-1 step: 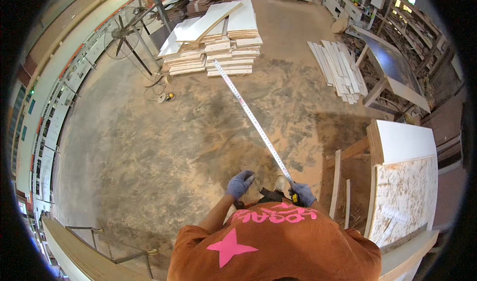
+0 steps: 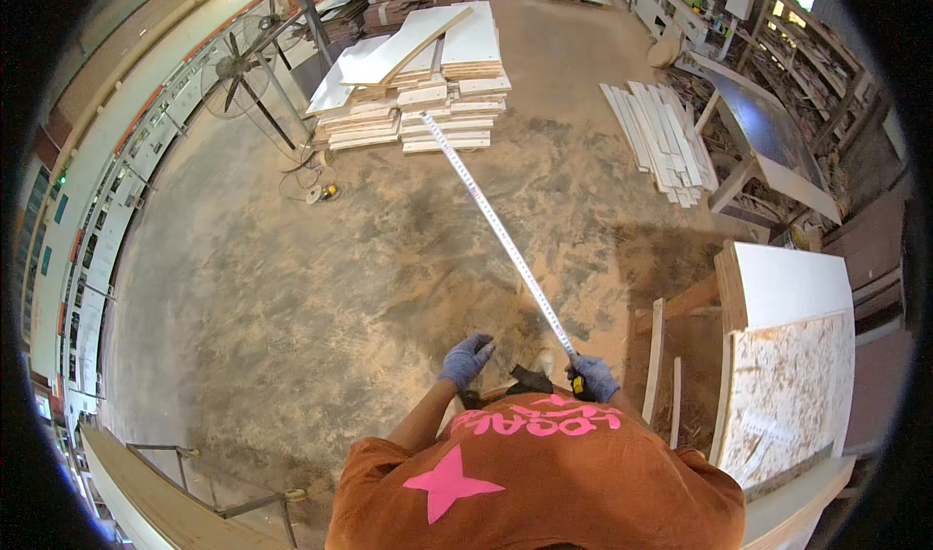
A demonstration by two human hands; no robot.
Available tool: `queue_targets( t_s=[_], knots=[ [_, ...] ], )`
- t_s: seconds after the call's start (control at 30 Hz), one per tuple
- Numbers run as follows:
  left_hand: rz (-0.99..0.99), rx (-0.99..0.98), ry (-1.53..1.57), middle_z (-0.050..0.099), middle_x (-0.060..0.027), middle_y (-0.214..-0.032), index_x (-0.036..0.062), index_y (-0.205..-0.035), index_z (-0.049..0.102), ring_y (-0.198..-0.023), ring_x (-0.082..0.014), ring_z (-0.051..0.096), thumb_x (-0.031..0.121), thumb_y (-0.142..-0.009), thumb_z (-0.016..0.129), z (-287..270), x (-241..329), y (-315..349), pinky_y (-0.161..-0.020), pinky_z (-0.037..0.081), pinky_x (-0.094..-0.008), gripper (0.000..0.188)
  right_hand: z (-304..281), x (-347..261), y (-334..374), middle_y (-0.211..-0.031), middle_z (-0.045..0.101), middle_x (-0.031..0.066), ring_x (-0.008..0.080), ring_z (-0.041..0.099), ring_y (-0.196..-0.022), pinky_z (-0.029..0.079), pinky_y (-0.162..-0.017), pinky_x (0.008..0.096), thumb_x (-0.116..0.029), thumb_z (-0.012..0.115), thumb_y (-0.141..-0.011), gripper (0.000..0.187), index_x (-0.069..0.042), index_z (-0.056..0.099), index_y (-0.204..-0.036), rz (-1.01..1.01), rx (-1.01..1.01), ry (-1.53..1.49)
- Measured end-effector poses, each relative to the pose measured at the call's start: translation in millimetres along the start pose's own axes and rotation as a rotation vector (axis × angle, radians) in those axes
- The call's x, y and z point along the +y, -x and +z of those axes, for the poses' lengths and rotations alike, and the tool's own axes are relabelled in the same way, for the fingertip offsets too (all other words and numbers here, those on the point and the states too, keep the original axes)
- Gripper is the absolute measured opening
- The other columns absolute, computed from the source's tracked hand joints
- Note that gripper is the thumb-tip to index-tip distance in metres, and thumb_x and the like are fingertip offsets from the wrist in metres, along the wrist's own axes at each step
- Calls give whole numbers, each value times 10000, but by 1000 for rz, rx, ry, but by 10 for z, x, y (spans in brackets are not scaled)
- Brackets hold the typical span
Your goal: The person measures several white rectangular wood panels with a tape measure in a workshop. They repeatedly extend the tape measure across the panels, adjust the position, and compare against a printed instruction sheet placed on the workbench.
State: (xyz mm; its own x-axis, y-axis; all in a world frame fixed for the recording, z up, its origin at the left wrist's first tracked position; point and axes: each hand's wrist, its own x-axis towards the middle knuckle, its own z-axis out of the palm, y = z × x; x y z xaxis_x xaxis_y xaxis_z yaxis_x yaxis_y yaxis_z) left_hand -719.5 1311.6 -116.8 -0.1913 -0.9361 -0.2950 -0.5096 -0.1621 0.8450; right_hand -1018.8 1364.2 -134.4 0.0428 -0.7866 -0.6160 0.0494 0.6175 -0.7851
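Observation:
In my right hand (image 2: 595,379), gloved in blue-grey, is a tape measure (image 2: 579,386) with a dark and yellow case, held close to my waist. Its white blade (image 2: 498,227) is drawn far out, slanting forward and to the left. In the picture the blade's free end overlaps the front of a stack of white boards (image 2: 449,122); I cannot tell whether it touches them. My left hand (image 2: 466,359), gloved alike, hovers in front of my body with its fingers stretched out and nothing in them.
White strips (image 2: 661,142) lie on the dusty floor at the right, by a dark-topped table (image 2: 763,118). Close on my right stand white panels (image 2: 792,283). A pedestal fan (image 2: 233,67) is at the far left, beside a long machine (image 2: 102,200). Boards on a metal frame (image 2: 160,497) stand near left.
The blade's free end has shifted very slightly to the right against the board stack. Both hands keep nearly the same place and grip.

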Motion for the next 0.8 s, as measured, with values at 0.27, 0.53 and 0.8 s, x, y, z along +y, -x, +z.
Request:
queue_targets(
  t_s=[0.27, 0.53, 0.8],
  knots=[
    [-238, -54, -113, 622, -134, -1014, 59, -1035, 595, -953, -290, 579, 349, -842, 522, 593, -383, -1315, -824, 437, -359, 356, -865, -992, -764, -637, 581, 62, 136, 522, -519, 439, -502, 254, -271, 558, -861, 313, 15, 618, -747, 83, 88, -20],
    [-482, -1, 243, 636, -141, -952, 46, -1040, 603, -896, -241, 590, 278, -826, 557, 722, -725, -2569, -801, 444, -345, 319, -1267, -1442, -1841, -650, 572, 65, 142, 529, -538, 433, -493, 264, -226, 545, -866, 262, 21, 603, -800, 112, 94, -141],
    [-419, -30, 96, 602, -152, -1076, 25, -1102, 569, -1010, -281, 558, 349, -838, 520, -99, -842, -4344, -853, 421, -353, 421, -1189, -2503, -3362, -639, 570, 60, 144, 524, -521, 429, -475, 275, -185, 544, -852, 221, 13, 608, -777, 42, 81, -192]
  ],
)
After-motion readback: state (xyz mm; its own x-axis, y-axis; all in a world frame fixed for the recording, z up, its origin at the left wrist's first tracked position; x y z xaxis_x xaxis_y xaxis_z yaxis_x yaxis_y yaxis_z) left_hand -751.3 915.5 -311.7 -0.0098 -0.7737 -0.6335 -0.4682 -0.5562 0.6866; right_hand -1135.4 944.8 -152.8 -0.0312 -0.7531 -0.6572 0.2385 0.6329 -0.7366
